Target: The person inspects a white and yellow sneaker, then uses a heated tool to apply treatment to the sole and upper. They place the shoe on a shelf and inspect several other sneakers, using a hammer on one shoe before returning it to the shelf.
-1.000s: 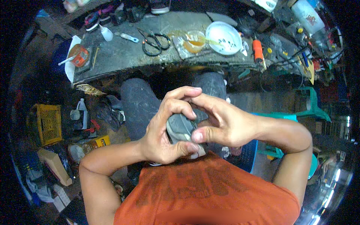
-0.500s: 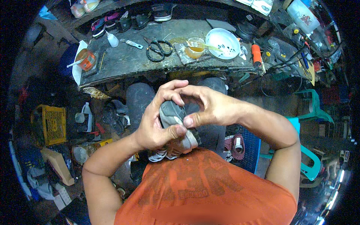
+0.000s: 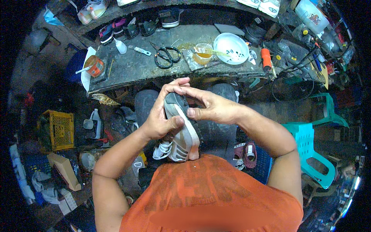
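Note:
A grey and white sneaker [image 3: 186,141] with white laces lies on its side, dark toe up, its heel against my orange shirt over my lap. My left hand [image 3: 162,118] grips its left side, thumb across the pale sole edge, fingers curled over the toe. My right hand [image 3: 216,109] holds the toe from the right, thumb pressed on the edge, fingertips meeting those of my left hand at the top. The sole's underside is mostly hidden.
Beyond my knees stands a worn workbench [image 3: 131,75] with scissors [image 3: 167,57], an amber-filled cup [image 3: 203,56], a white plate [image 3: 232,42] and an orange tool [image 3: 266,58]. A teal chair [image 3: 305,143] is at right, a yellow crate [image 3: 58,131] at left.
Both hands have moved up and slightly left with the sneaker, uncovering more of its side, laces and heel. The bench sits slightly lower in the picture.

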Motion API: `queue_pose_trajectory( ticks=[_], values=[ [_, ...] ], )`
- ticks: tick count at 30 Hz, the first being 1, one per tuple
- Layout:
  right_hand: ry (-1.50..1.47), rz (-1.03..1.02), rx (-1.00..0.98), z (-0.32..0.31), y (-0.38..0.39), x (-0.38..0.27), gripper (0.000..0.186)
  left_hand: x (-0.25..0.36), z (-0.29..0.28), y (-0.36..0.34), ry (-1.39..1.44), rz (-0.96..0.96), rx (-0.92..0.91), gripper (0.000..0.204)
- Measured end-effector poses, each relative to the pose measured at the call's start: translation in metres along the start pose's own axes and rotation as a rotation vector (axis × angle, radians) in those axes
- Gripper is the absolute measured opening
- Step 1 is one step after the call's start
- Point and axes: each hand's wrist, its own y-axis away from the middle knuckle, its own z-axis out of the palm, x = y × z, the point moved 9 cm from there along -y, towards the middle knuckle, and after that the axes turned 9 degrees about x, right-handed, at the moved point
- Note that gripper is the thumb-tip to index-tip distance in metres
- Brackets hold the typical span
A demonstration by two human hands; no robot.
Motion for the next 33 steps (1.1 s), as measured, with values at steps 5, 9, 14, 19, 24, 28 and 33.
queue_pose_trajectory(
  ticks=[5,9,14,19,24,28,33],
  values=[
    [0.093,0.021,0.325,-0.023,-0.005,0.024,0.066,-0.019,-0.025,-0.008,0.002,-0.05,0.119,0.083],
    [-0.198,0.128,0.579,-0.04,0.02,0.073,0.049,-0.03,-0.036,0.001,0.269,-0.144,0.149,0.074],
    [-0.116,0.097,0.386,0.017,0.067,0.107,0.079,-0.015,-0.056,0.003,0.369,-0.109,0.259,0.065],
    [-0.098,-0.06,0.475,0.029,0.076,0.081,0.113,0.027,-0.096,-0.027,0.189,-0.131,0.545,0.052],
    [-0.8,-0.238,0.45,0.012,0.039,0.005,0.086,0.103,-0.095,-0.033,0.55,0.104,0.349,0.078],
    [-0.832,-0.306,0.322,-0.019,-0.017,-0.109,0.081,0.088,-0.089,-0.015,0.312,0.019,0.397,0.065],
    [-0.784,-0.437,0.243,-0.049,-0.101,-0.217,0.071,0.044,-0.084,0.021,0.135,-0.081,0.438,0.049]
  ],
)
